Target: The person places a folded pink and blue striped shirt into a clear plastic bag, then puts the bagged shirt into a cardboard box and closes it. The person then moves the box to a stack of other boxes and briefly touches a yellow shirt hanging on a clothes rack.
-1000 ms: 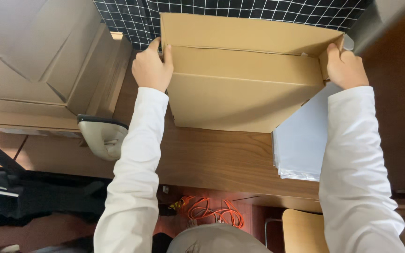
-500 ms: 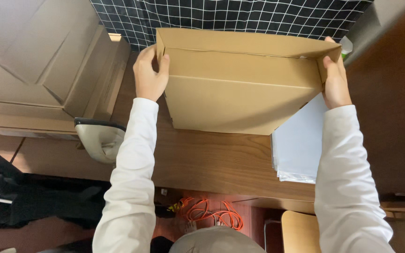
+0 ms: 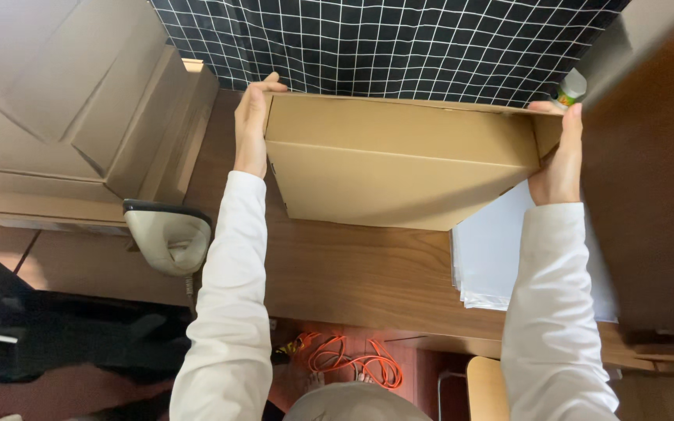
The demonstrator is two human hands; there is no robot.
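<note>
Box (image 3: pixel 399 168): flat brown cardboard, not erected, held over the far part of the desk (image 3: pixel 352 273), right up against the black grid cloth (image 3: pixel 399 43) at the back edge. Top flap ran the full width; the lower panel was cut at an angle toward its right corner. Couldn't tell if the box touched the desk or hung just above it. No opening visible, so contents could not be told.

Left hand (image 3: pixel 251 129) was on the box's left edge, fingers stretched nearly straight along the side, tips at the upper left corner. More a flat press than a closed fist.

Right hand (image 3: pixel 559 160) was at the box's right end, fingers curled over the upper right corner, palm against the edge. Both sleeves white.

Paper stack (image 3: pixel 493 257): white sheets lying on the desk near its right front area, partly under the box's angled corner and partly under the right forearm.

A small bottle (image 3: pixel 571 86) with a white cap and green label showed just beyond the right fingertips, at the far right corner. Contents not visible.

Left of the desk, a bigger cardboard carton (image 3: pixel 64 117) sat with its flaps folded shut, nothing of its inside showing. A beige chair armrest (image 3: pixel 167 238) was just below it, beside the left forearm.

Below the desk's front edge, an orange cable (image 3: pixel 352 362) lay coiled on the floor. A light wooden stool edge (image 3: pixel 485 390) sat near the right elbow.
</note>
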